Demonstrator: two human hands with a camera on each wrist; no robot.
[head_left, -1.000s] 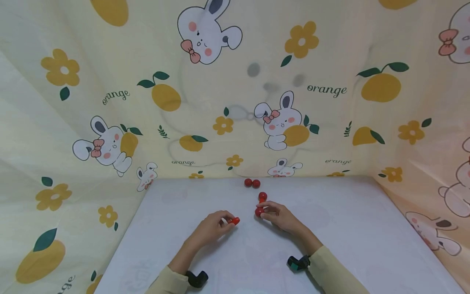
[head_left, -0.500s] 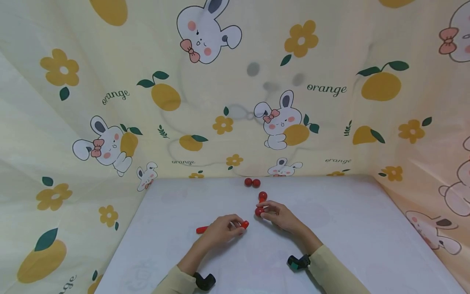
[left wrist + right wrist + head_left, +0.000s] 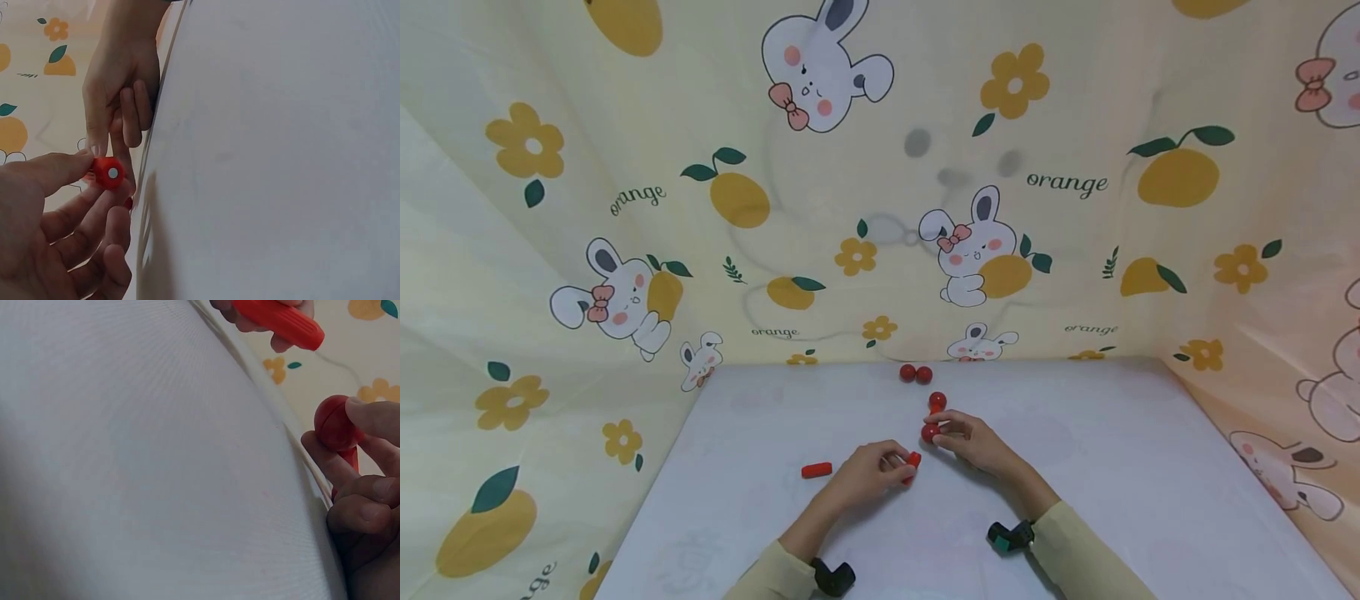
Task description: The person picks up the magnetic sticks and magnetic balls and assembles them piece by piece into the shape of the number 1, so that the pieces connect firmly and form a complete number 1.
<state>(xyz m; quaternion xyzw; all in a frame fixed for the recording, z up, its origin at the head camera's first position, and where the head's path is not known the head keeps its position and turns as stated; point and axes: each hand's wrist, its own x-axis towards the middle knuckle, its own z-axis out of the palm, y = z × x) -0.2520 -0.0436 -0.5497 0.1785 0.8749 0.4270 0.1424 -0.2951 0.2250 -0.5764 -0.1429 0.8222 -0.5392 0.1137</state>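
My left hand (image 3: 868, 477) pinches a short red rod (image 3: 912, 468) between thumb and fingers, a little left of the other hand. In the left wrist view, the rod's end (image 3: 110, 173) faces the camera and shows a pale round spot. My right hand (image 3: 976, 442) grips a glossy red ball (image 3: 930, 433) with thumb and fingers. This ball joins a second red rod, partly hidden by the fingers, with another red ball (image 3: 937, 401) at its far end. The right wrist view shows the gripped ball (image 3: 337, 423) and the left hand's ridged rod (image 3: 284, 324), apart from each other.
Another red rod (image 3: 817, 470) lies on the white table (image 3: 1075, 467) to the left of my left hand. Two red balls (image 3: 915, 374) sit side by side at the table's back edge. A patterned cloth (image 3: 880, 167) rises behind and around the table.
My left hand has moved right, closer to the right hand, and its rod has turned. The rod on the table's left has come into view from behind the hand. My right hand stays still.
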